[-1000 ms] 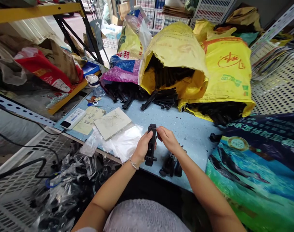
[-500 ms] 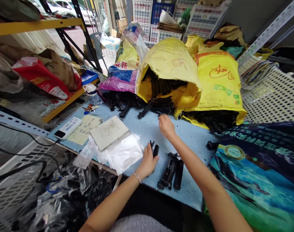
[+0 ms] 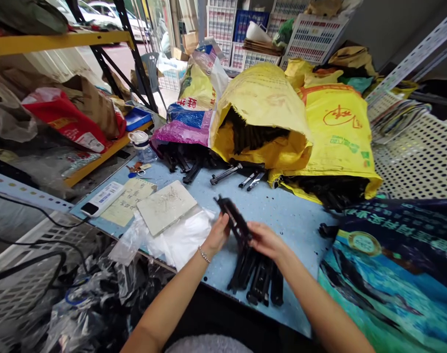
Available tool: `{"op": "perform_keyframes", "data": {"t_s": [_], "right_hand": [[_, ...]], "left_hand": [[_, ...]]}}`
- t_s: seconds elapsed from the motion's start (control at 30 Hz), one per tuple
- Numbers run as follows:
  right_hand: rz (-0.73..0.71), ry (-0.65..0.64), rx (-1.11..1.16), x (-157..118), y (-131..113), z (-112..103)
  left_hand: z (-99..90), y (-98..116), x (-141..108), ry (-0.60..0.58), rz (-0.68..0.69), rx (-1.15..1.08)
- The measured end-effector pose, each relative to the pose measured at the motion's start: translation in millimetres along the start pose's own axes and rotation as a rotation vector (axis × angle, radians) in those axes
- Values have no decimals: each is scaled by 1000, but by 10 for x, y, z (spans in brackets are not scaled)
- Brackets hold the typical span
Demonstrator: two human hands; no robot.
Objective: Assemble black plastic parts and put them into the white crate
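Note:
Above the near part of the blue tabletop (image 3: 289,215), my left hand (image 3: 216,238) has its fingers closed around one side of a long black plastic part (image 3: 233,215). My right hand (image 3: 265,239) pinches the lower right end of the same part, which is tilted. Just beneath both hands, several similar black parts (image 3: 260,282) lie side by side near the table's front edge. Farther back, a few loose long parts (image 3: 225,174) rest before the open yellow sack (image 3: 265,93), which has more dark parts inside.
To the left lie a grey board (image 3: 167,206), white plastic bags (image 3: 186,238), a handwritten note (image 3: 129,198) and a white power strip (image 3: 102,198). A second yellow sack (image 3: 339,132) stands at the back right. A blue printed sack (image 3: 392,274) borders the right side.
My right hand has come back from the sack mouth towards my left hand. A black part is now raised between both hands, and the near group of parts has grown on its left side.

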State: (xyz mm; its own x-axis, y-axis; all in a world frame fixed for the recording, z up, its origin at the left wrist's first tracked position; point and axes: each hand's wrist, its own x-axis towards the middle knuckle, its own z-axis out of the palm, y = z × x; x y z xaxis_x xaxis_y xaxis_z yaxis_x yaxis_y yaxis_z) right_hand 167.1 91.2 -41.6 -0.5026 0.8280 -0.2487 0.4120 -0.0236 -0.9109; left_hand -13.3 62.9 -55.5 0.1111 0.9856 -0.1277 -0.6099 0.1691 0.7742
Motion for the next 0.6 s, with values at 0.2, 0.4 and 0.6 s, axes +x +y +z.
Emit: {"op": "perform_keyframes", "data": {"t_s": [0.2, 0.4, 0.6], "right_hand": [[-127, 218, -147, -415, -396, 155], [-429, 392, -869, -113, -646, 126], [-259, 209, -753, -458, -396, 491]], "left_hand": [[236, 150, -383, 67, 8, 210], [260, 195, -554, 116, 131, 436], [168, 295, -394, 250, 33, 364]]}}
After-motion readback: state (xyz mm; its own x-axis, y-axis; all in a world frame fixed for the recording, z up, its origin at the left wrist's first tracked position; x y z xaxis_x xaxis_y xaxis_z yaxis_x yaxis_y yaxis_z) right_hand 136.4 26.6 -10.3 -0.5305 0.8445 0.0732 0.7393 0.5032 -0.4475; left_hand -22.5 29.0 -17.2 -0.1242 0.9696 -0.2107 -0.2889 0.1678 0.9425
